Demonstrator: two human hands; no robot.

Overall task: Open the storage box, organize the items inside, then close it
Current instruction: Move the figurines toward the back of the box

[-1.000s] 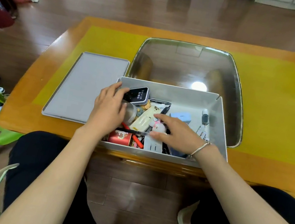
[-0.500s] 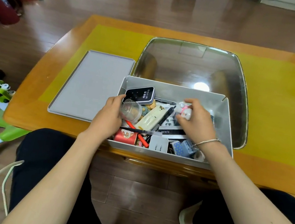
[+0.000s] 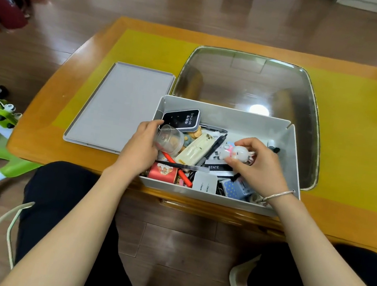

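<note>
With the box (image 3: 226,121) open on the surface and its lid (image 3: 118,106) beside it, the right hand (image 3: 261,166) has lifted a pinched bunny toy (image 3: 238,153) from the clutter, the left hand (image 3: 140,147) still gripping a clear cup (image 3: 169,138), so sorting is underway.

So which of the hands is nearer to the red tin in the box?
Left. The left hand lies just above the red tin, its wrist beside it, and holds a clear cup. The right hand is farther right, pinching a rabbit toy.
</note>
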